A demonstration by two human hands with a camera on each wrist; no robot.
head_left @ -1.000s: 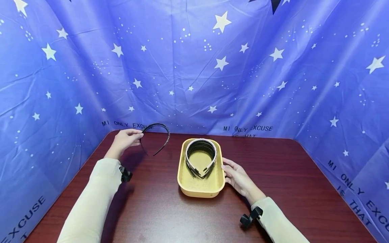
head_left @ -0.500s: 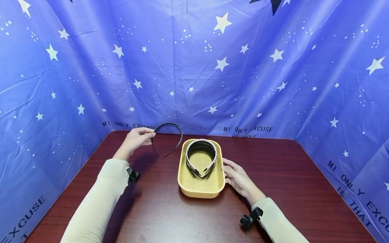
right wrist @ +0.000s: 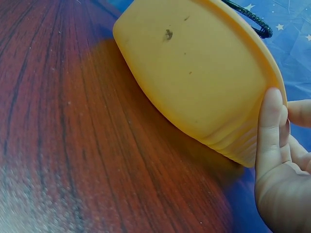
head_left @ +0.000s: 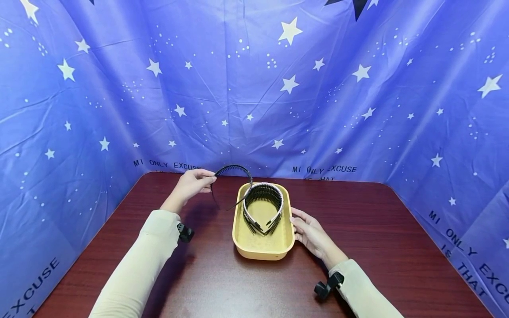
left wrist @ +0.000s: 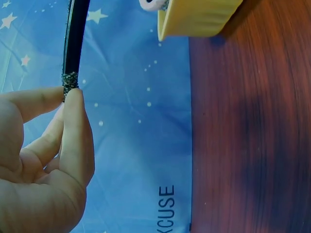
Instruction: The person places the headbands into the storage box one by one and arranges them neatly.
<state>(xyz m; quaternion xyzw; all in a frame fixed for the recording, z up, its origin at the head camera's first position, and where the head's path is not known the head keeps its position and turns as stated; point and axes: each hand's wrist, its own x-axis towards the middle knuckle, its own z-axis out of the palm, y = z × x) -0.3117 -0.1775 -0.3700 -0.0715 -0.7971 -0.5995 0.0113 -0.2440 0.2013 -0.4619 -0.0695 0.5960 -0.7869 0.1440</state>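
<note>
My left hand point(head_left: 194, 184) pinches a thin black headband point(head_left: 233, 166) between thumb and fingertips, holding it up by one side. In the left wrist view, a dark, glittery stretch of the headband point(left wrist: 70, 79) shows right at the fingertips. Its free end overlaps the left rim of a yellow plastic tray point(head_left: 260, 251). Inside the tray, several headbands stand nested together, the front one with a white twisted band point(head_left: 245, 206). My right hand point(head_left: 314, 234) grips the tray's right side near the rim, thumb point(right wrist: 270, 114) against the outer wall.
The tray stands on a dark red wooden table point(head_left: 191, 282). A blue curtain with white stars point(head_left: 254, 97) hangs behind the table and along both sides. Black camera mounts point(head_left: 329, 285) sit on both wrists.
My left hand has carried the black headband rightward, from the table's left part to the tray's left rim. The right hand and tray have stayed in place.
</note>
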